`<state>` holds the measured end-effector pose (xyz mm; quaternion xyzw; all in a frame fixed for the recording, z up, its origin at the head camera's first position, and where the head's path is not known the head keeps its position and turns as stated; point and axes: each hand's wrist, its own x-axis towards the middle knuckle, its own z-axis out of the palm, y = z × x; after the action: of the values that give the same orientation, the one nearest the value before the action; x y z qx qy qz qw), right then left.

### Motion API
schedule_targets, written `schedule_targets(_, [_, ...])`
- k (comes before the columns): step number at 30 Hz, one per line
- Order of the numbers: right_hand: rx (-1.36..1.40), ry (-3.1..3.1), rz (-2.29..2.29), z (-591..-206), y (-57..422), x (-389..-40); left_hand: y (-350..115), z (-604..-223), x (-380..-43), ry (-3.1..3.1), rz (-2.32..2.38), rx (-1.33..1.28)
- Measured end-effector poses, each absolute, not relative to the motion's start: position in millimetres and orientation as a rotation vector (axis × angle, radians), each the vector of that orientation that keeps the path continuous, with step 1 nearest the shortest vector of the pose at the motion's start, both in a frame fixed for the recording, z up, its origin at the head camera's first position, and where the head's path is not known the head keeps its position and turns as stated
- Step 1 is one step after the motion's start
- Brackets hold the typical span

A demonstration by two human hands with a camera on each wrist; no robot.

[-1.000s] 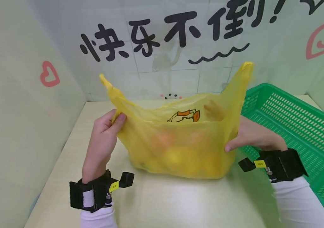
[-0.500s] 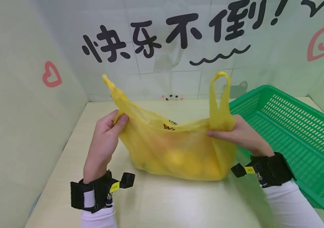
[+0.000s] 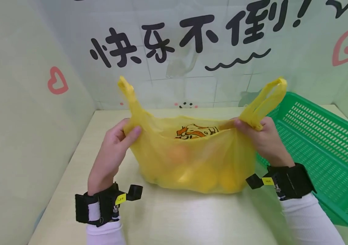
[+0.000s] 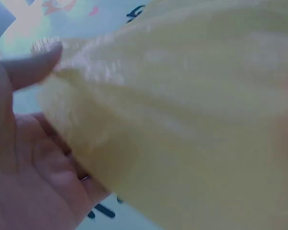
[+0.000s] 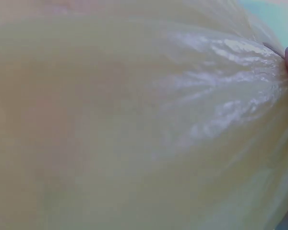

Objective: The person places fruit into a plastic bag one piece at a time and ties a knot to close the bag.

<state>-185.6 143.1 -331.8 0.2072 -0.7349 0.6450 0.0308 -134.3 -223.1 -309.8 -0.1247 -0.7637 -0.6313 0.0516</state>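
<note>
A yellow plastic bag (image 3: 192, 160) sits on the table in the head view, its mouth facing up and its two handles raised. Round orange and yellow shapes show through its thin side; their exact kind cannot be made out. My left hand (image 3: 115, 146) pinches the bag's left edge below the handle, thumb in front. On the other side, my right hand (image 3: 267, 139) pinches the right edge under the looped handle. The left wrist view shows the stretched bag (image 4: 173, 120) between thumb and fingers. In the right wrist view the bag (image 5: 134, 134) fills most of the picture, gathered at the thumb.
A green plastic basket (image 3: 324, 163) stands on the right of the pale table (image 3: 186, 217), close to my right hand. Behind is a wall (image 3: 183, 92) with black lettering, and another wall (image 3: 17, 112) rises along the left.
My right hand has come out from behind the bag and now pinches its right edge at the rim. The right handle has swung outward. The left hand keeps its grip.
</note>
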Motion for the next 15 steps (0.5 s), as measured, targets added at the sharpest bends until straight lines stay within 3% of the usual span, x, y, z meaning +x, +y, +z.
schedule_targets(7, [0.648,-2.183,2.091,-335,146,-186,-263,-355,-157,-2.332,-2.120,-0.769])
schedule_targets(15, [0.642,-2.132,2.173,-339,144,-188,-203,-367,-175,-2.326,-2.211,-1.006])
